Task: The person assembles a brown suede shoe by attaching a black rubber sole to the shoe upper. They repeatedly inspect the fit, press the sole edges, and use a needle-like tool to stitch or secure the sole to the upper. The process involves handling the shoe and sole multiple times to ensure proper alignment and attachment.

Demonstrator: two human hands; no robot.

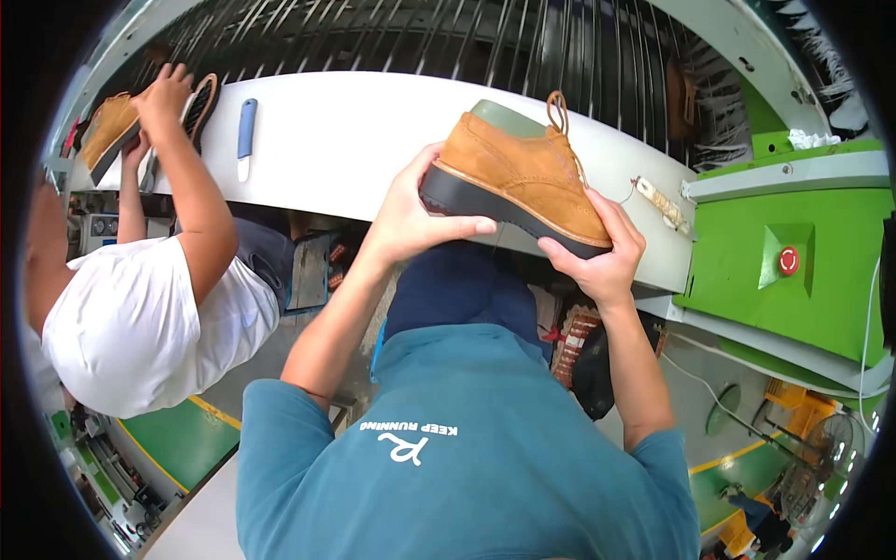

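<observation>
Between my two hands I hold a tan suede lace-up shoe (523, 163) with a thick black sole, raised over the white table's near edge. A green shoe last shows in its opening, and a brown lace loop sticks up. My left hand (420, 210) grips the heel end, its thumb stretched along the sole. My right hand (602, 247) closes round the toe end. Left of the shoe, a blue-handled knife or scraper with a pale blade (246, 140) lies on the table. To the right lies a small bobbin wound with cream thread (661, 203).
The white table (327, 140) curves along a rack of metal rollers or bars (448, 42). On my left, a co-worker in a white shirt (140, 317) handles another tan shoe (110, 131). A green machine housing with a red button (789, 260) stands right.
</observation>
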